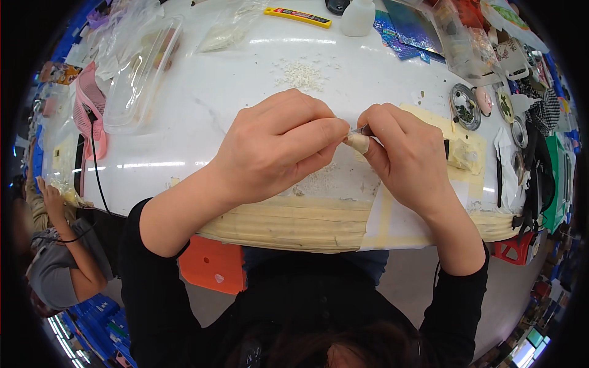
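Over the white table [208, 92], my left hand [279, 147] and my right hand [408, 156] meet with fingertips nearly touching. Both are closed in a pinch around a tiny greyish piece [353, 131], mostly hidden by the fingers and too small to name. Beige tape [358, 143] wraps the tip of my right thumb. Beyond the hands lies a scattered patch of small white bits [302, 73]. More fine bits are spread below the hands, near the table's taped front edge [282, 224]. To the right of my right hand sits a beige tape-covered block [465, 156].
At left are a clear plastic box [138, 80], a pink mesh pouch [92, 116] and a black cable [95, 159]. A yellow strip-shaped tool [299, 17] and a white bottle [358, 17] lie far back. Round tins [465, 107] stand right. Another person [67, 257] is at far left.
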{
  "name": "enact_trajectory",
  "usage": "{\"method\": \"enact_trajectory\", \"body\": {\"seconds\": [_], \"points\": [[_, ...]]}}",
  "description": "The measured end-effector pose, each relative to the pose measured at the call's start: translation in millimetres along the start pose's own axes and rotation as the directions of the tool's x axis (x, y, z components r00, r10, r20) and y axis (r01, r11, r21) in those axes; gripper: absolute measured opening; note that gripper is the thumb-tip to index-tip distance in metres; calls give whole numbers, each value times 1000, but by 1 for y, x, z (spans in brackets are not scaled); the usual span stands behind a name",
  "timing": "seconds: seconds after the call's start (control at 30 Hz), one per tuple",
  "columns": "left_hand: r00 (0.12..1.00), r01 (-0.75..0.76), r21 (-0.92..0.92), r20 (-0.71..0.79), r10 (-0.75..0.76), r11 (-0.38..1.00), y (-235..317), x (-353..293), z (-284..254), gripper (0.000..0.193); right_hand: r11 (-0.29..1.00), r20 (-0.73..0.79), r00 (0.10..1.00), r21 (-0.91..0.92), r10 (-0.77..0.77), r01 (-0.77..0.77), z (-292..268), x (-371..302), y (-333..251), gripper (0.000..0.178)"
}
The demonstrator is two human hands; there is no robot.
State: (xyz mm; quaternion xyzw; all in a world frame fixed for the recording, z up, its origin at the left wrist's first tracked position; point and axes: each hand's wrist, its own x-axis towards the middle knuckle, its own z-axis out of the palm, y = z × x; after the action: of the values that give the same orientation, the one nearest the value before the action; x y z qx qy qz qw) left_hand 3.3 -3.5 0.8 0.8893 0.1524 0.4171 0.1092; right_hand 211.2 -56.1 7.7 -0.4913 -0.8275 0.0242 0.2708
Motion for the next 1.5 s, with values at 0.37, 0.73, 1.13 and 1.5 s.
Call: {"method": "enact_trajectory", "body": {"seconds": [0.37, 0.73, 1.13, 1.5], "points": [[995, 90, -84, 41, -87, 992, 2, 0, 0, 23, 998, 51, 998, 44, 31, -34, -3, 0, -1, 17], [999, 23, -20, 33, -22, 1000, 0, 0, -1, 31, 995, -6, 1000, 97, 22, -21, 1, 0, 1, 17], [998, -21, 43, 57, 18, 999, -1, -2, -3, 36, 991, 25, 999, 130, 41, -43, -1, 0, 0, 18], [997, -43, 78, 60, 38, 996, -1, -1, -3, 37, 990, 36, 998, 132, 47, -51, -1, 0, 0, 18]]}}
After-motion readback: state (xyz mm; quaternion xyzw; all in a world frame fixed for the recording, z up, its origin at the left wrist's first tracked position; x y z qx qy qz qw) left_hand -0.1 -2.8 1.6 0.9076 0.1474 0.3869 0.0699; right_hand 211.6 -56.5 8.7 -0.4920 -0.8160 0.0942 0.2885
